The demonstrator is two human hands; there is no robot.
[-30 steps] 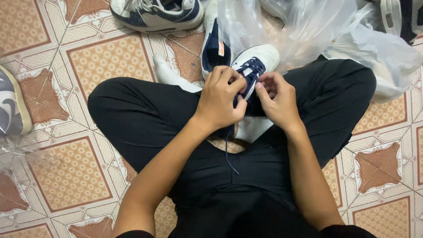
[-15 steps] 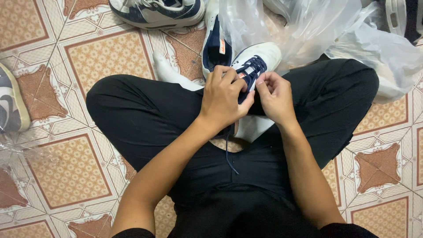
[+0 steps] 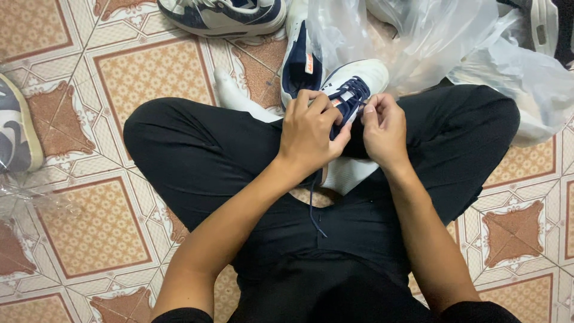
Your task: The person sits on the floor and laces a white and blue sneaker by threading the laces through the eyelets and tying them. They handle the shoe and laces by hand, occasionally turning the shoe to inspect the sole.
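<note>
Shoe (image 3: 359,81) sat on my lap, toe away from me. Left hand (image 3: 311,134) pinched shut on the lace (image 3: 350,96); right hand (image 3: 382,128) closed on it too, just beside. Upper eyelets looked laced; loose end (image 3: 314,209) hung below my grip, so tying remained.

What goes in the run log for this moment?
left hand: grip on sneaker | right hand: pinching navy lace | sneaker: on lap | plastic bags: behind

Sitting cross-legged on the tiled floor (image 3: 101,233), sneaker (image 3: 353,90) in the lap between both hands: left hand (image 3: 308,134) and right hand (image 3: 385,131) on its laces (image 3: 353,98). Plastic bags (image 3: 454,42) behind to the right, another shoe (image 3: 221,15) behind left, one more (image 3: 18,128) far left.
</note>
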